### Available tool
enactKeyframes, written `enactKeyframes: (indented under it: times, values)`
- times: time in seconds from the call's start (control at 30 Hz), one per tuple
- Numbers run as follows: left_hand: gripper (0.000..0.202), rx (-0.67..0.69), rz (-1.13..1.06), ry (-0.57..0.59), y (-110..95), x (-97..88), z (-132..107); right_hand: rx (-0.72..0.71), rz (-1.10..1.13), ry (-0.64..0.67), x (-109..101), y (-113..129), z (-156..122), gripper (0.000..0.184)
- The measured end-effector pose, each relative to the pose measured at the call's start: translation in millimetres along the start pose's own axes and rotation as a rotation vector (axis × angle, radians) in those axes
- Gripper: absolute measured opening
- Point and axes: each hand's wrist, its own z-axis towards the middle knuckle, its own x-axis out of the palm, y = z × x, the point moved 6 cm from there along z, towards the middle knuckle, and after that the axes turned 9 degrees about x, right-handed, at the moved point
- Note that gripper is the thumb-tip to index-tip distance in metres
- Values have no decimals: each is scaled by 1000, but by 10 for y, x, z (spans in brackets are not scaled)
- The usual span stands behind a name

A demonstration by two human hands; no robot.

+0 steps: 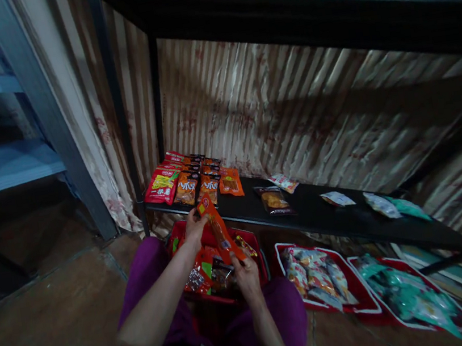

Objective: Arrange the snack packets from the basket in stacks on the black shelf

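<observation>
Both my hands hold one long orange snack packet (218, 229) over a red basket (257, 249) of mixed snack packets between my knees. My left hand (196, 228) pinches the packet's upper end, fingers closed. My right hand (245, 274) grips its lower end just above the basket's contents. Right behind, rows of red and orange packets (189, 181) lie on the left end of a low black shelf (318, 215).
Loose packets (275, 199) lie spread along the shelf toward the right. Two red trays sit on the floor under it, one with pale packets (318, 278), one with teal packets (407, 297). A grey shelving unit (6, 164) stands left. A striped curtain hangs behind.
</observation>
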Motion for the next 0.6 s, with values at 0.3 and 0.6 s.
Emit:
enactKeyframes:
  times: [0.3, 0.6]
  values:
    - [38, -209, -388, 123, -69, 151, -276, -561, -551, -44, -32, 212, -210, 51]
    - [29, -117, -420, 50, -127, -29, -299, -662, -775, -103, 176, 184, -412, 64]
